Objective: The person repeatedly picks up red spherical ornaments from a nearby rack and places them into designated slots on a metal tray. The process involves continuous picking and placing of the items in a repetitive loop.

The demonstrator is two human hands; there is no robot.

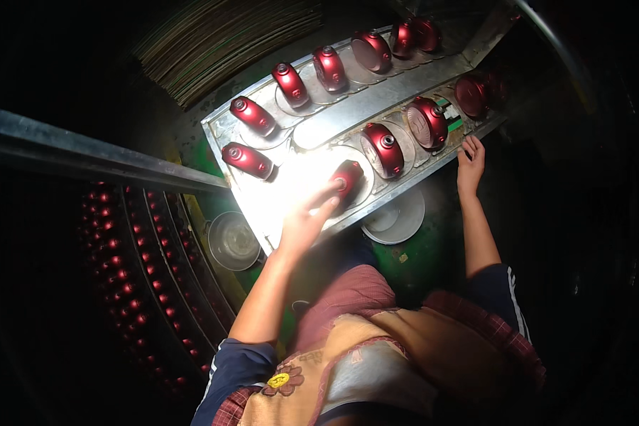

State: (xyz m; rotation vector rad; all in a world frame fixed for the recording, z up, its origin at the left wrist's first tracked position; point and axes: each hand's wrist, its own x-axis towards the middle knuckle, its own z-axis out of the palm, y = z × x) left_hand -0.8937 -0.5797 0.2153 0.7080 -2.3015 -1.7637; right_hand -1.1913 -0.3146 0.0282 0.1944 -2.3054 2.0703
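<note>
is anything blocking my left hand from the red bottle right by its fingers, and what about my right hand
Nothing visible stands between your left hand and that red bottle; the fingertips look to be at it. Your right hand is by the tray's front metal edge, with no bottle visibly in it.

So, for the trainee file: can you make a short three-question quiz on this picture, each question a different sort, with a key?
1. Which of the person's hands has its fingers at a red bottle?
2. True or false: the right hand is holding a bottle.
3. Where are the two round grey basins?
A. On top of the metal worktop
B. Lower than the metal worktop
C. In the left hand

Key:
1. The left hand.
2. False; it is near the worktop's edge with no bottle in it.
3. B.
</note>
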